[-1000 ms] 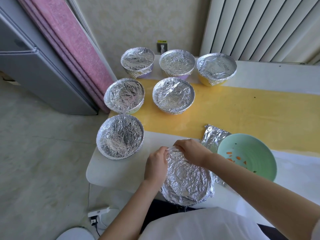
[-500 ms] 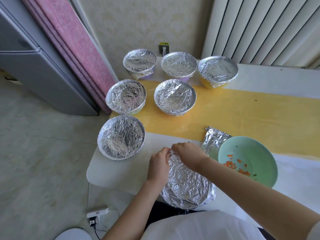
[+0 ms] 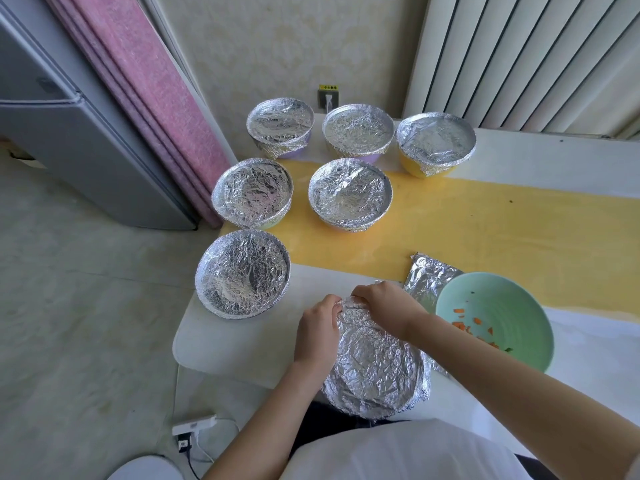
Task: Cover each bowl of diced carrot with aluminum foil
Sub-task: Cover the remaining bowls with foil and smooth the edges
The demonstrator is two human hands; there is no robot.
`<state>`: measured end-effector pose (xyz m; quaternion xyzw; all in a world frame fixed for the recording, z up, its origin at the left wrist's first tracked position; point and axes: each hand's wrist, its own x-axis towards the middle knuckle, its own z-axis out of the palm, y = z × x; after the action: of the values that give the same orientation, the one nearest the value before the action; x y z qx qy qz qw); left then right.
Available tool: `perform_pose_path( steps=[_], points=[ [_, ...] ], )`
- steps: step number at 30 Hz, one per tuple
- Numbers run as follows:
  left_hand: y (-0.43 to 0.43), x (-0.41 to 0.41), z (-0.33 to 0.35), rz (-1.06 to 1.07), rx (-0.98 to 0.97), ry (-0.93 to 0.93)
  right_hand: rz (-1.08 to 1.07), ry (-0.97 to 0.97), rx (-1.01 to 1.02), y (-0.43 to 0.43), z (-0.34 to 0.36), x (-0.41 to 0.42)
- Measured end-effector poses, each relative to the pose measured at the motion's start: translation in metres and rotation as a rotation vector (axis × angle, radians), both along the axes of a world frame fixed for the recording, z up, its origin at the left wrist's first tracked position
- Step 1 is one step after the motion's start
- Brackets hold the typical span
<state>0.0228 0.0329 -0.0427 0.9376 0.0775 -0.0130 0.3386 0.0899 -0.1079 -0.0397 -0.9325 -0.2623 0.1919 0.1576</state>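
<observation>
A bowl wrapped in crinkled aluminum foil (image 3: 375, 368) sits at the table's near edge. My left hand (image 3: 317, 332) grips the foil at the bowl's far left rim, fingers curled over the edge. My right hand (image 3: 384, 304) pinches the foil at the far rim, right beside the left. To the right stands an uncovered green bowl (image 3: 498, 318) holding diced carrot pieces. A loose sheet of foil (image 3: 427, 280) lies flat behind and partly under the green bowl.
Several foil-covered bowls stand at the left and back of the table, the nearest one (image 3: 242, 273) by the left edge. A yellow runner (image 3: 485, 233) crosses the white table. A power strip (image 3: 194, 424) lies on the floor below.
Both hands have stayed on the far rim of the foil-covered bowl, shifting only slightly as they press the foil down. The view has tilted a little.
</observation>
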Motion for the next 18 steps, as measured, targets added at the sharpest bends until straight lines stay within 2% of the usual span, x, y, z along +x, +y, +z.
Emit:
perform_pose_path(
  steps=[6,18],
  points=[
    [0.001,-0.004,0.001,0.051,-0.050,-0.022,-0.017,0.069,0.101,-0.003,-0.004,-0.001],
    [0.001,0.004,0.002,0.038,-0.100,-0.049,0.106,-0.028,-0.085,0.013,0.015,-0.004]
  ],
)
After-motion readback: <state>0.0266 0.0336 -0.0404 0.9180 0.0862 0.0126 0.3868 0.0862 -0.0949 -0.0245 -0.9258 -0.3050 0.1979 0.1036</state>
